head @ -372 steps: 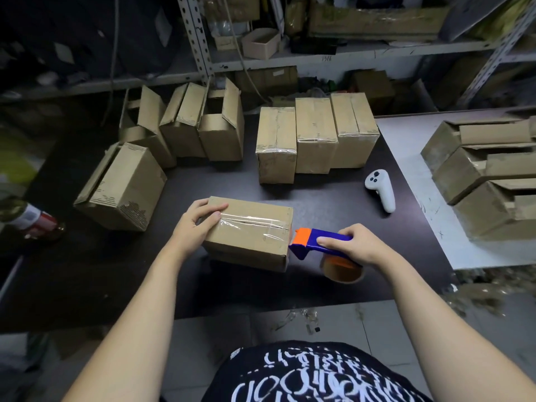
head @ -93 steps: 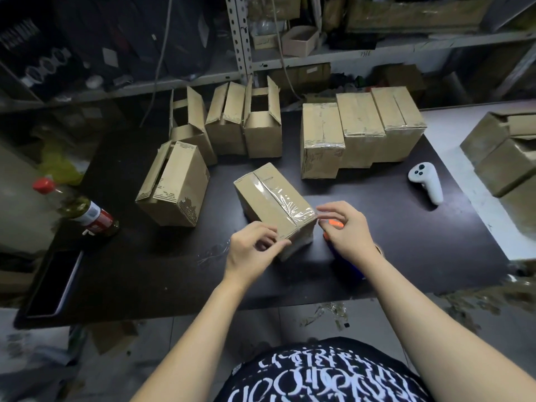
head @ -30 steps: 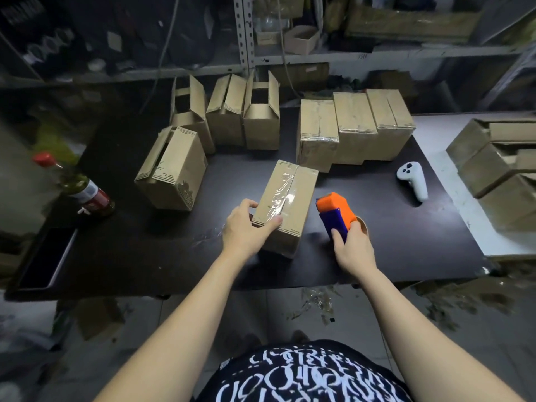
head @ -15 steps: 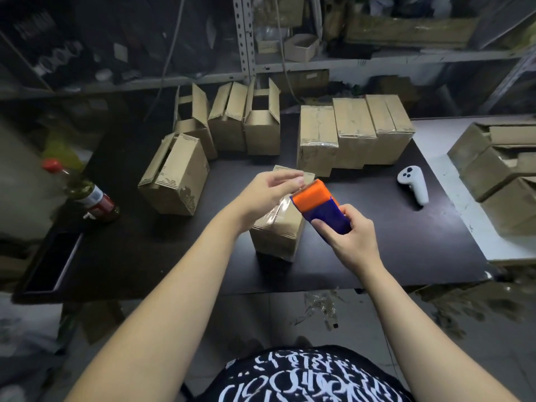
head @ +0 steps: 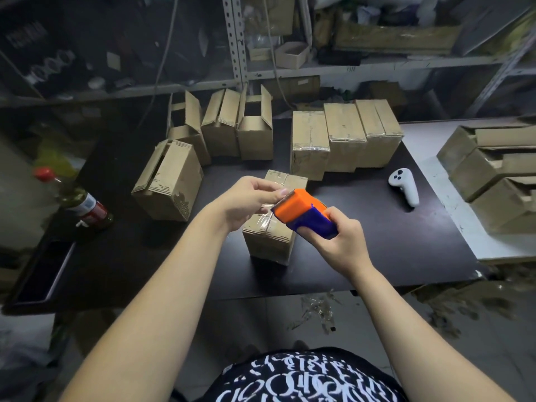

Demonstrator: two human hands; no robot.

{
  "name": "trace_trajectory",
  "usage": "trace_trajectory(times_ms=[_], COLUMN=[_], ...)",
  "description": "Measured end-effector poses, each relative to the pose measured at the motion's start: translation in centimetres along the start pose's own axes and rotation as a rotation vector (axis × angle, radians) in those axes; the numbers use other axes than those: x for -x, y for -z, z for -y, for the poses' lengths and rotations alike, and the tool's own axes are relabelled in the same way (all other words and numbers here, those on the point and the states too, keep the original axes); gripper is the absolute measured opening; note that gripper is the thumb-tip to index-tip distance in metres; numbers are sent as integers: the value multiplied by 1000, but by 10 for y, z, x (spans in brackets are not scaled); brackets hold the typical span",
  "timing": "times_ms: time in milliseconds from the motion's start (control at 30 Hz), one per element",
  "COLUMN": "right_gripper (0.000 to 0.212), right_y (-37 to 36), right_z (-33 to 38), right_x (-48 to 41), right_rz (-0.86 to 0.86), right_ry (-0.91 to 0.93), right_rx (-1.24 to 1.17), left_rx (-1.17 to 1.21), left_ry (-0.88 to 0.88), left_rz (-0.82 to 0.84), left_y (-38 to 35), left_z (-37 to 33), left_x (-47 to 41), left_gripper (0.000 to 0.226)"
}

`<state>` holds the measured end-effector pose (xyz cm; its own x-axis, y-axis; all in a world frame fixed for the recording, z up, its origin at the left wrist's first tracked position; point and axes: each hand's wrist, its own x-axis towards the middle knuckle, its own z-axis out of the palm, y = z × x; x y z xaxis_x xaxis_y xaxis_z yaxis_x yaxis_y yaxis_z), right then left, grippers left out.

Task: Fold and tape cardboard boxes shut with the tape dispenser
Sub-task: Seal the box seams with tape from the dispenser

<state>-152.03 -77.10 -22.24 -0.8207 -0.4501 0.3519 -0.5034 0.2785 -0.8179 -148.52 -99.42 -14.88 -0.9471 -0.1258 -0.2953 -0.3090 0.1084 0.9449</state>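
A person's right hand wraps around the blue body of an orange-and-blue tape dispenser, raised above a partly taped cardboard box standing on a dark table. The left hand pinches at the toothed edge, apparently on the end of the clear tape. Pulling it straight and taut, then pressing the end onto the box first, should avoid wrinkles. The tape is nearly invisible, and the roll is hidden.
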Motion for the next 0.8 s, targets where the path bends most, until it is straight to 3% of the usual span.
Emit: trace_trajectory(times_ms=[300, 800], right_gripper=[36, 34], right_y=[1, -2], right_z=[5, -12], right_x=[-8, 2], right_rz=[-15, 57], right_ry=[40, -30], right_rx=[23, 138], left_rx=[-216, -289], left_ry=[-251, -257], left_rz=[-284, -385], left_y=[-15, -25], left_z=[-6, -1], left_x=[9, 5], left_gripper=[15, 14])
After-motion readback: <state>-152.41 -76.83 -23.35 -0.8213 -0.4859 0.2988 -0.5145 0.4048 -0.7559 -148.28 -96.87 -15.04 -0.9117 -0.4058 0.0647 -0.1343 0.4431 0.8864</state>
